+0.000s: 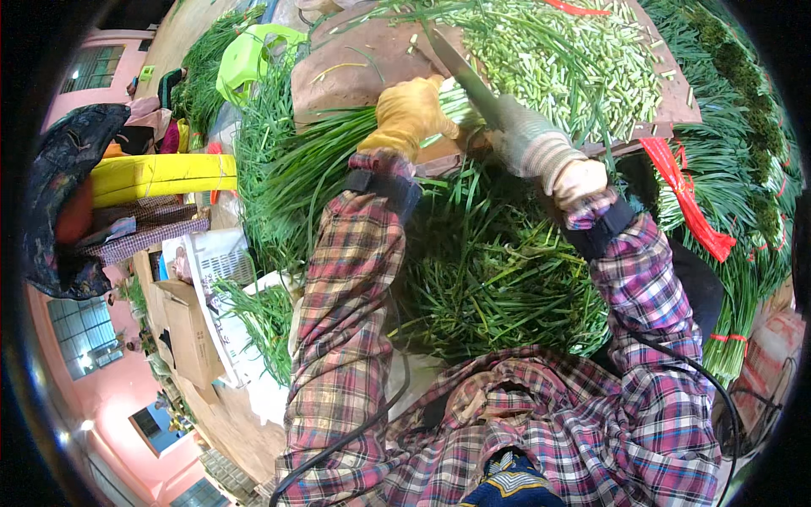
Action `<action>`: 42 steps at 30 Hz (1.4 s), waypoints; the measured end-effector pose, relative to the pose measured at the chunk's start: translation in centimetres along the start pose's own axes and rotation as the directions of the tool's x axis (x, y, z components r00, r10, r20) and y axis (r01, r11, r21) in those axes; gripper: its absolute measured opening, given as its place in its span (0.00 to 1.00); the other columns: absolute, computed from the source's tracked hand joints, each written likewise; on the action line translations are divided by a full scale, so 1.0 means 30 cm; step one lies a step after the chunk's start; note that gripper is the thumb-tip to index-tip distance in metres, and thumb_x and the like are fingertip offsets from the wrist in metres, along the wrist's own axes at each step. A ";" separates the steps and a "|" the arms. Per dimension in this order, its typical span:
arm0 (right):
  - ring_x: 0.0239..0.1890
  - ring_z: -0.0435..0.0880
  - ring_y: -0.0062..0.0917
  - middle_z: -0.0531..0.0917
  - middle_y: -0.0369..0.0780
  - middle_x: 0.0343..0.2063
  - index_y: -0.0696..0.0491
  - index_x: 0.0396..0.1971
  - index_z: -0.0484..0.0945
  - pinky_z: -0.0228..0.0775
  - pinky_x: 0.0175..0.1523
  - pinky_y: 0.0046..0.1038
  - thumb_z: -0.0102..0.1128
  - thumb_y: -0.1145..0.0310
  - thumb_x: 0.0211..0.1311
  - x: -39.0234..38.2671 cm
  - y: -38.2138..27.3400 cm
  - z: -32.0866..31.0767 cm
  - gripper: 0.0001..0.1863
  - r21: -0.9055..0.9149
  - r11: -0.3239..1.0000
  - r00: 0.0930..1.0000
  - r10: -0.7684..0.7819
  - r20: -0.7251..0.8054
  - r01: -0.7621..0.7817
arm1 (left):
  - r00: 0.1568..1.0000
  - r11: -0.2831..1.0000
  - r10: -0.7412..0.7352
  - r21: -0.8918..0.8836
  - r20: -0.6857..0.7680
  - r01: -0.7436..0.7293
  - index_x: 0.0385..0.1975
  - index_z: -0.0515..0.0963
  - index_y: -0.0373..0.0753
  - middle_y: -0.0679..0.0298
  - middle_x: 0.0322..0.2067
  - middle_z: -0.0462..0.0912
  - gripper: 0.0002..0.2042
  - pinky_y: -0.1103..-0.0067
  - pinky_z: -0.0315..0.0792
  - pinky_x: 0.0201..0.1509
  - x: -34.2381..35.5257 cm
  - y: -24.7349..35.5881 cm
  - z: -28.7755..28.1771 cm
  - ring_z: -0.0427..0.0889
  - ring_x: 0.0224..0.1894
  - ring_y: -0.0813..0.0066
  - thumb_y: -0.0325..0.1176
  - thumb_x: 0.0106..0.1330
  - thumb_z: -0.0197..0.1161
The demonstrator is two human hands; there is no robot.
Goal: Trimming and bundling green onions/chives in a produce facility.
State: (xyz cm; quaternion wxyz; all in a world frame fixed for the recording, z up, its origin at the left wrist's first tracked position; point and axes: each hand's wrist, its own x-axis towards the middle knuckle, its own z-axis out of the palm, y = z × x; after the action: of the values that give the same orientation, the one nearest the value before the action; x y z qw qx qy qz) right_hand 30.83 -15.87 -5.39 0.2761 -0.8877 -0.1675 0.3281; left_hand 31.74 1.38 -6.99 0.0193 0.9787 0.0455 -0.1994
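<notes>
My left hand [407, 114], in a yellow glove, is closed around a bunch of long green chive-like stalks [325, 160]. The leaves trail out to the left, and the pale cut ends stick out to the right of my fingers. In a whitish knit glove, my right hand [536, 145] grips a knife; its handle is hidden in my fist. The broad knife blade [466, 76] slants up and left, just beside the pale ends; I cannot tell whether it touches them. Under both is a brown board [351, 55], with many short chopped stem pieces [574, 72] heaped on its right side.
Loose green leaves [507, 287] lie piled below the board, near my lap. Tied bundles of greens [735, 160] and a red ribbon [693, 211] are at the right. Leftward are a lime-green plastic stool [249, 63], a yellow padded thing [160, 179], a white basket [224, 262] and a cardboard box [187, 329].
</notes>
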 end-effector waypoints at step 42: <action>0.28 0.79 0.33 0.78 0.41 0.26 0.52 0.37 0.74 0.71 0.33 0.32 0.52 0.58 0.59 -0.044 0.168 -0.016 0.14 0.582 0.727 0.882 -0.068 -0.467 0.364 | 0.777 0.669 0.275 -0.468 -0.566 -0.578 0.51 0.66 0.34 0.62 0.43 0.75 0.35 0.78 0.68 0.51 -0.438 -0.116 -0.179 0.73 0.45 0.74 0.30 0.40 0.75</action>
State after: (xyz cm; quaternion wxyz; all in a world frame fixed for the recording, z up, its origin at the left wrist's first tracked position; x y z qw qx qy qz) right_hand 30.79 -20.66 -7.45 0.6346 -0.7563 -0.0844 0.1343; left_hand 21.45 4.09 3.04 0.3753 0.9157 -0.1260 0.0692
